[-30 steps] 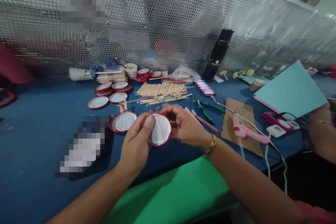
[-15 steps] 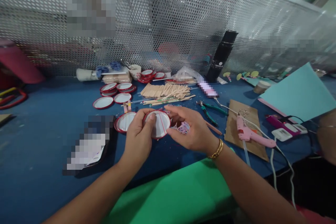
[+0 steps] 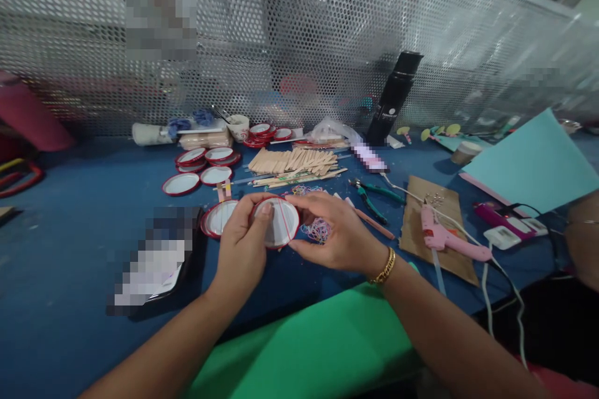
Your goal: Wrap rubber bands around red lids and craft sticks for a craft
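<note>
My left hand [image 3: 243,246] grips a round red-rimmed lid [image 3: 278,224] with a white face, thumb pressed on its front. A red rubber band runs across the lid. My right hand [image 3: 339,234] pinches the lid's right edge with thumb and forefinger. Just behind the right hand lies a small heap of coloured rubber bands [image 3: 316,229]. Another red-rimmed lid [image 3: 218,218] lies flat on the blue table [image 3: 75,212] left of the held one.
Several more lids [image 3: 199,168] and a pile of wooden sticks [image 3: 292,162] lie farther back. Green pliers [image 3: 372,193], a pink glue gun [image 3: 442,237] on cardboard, a black bottle [image 3: 393,100] and light blue paper [image 3: 531,162] stand right. A perforated metal screen [image 3: 299,31] closes the back. Another person's arm [image 3: 580,237] shows far right.
My right hand let go of the lid's back and opened beside it, then came back to pinch its right edge. The lid has dropped slightly lower toward the table.
</note>
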Demonstrator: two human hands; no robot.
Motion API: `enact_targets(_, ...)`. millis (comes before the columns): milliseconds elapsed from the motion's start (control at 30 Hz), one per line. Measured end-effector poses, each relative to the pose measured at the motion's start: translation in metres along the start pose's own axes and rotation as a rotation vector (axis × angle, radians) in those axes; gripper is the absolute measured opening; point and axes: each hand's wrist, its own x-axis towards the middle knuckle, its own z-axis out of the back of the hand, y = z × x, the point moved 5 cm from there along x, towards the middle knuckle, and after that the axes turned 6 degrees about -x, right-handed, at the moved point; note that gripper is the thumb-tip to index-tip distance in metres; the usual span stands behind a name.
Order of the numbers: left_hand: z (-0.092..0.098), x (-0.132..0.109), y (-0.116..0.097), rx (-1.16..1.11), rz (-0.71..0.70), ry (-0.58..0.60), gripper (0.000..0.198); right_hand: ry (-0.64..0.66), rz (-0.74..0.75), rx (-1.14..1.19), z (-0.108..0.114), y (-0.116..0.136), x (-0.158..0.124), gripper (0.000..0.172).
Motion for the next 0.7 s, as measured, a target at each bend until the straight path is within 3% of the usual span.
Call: enact_targets(700, -0.0002, -0.0048, 0.0017, -0.079, 0.076, -0.064, 0.018, -0.007, -0.013, 0.062, -0.0018, 0.0009, 0.0007, 0.055)
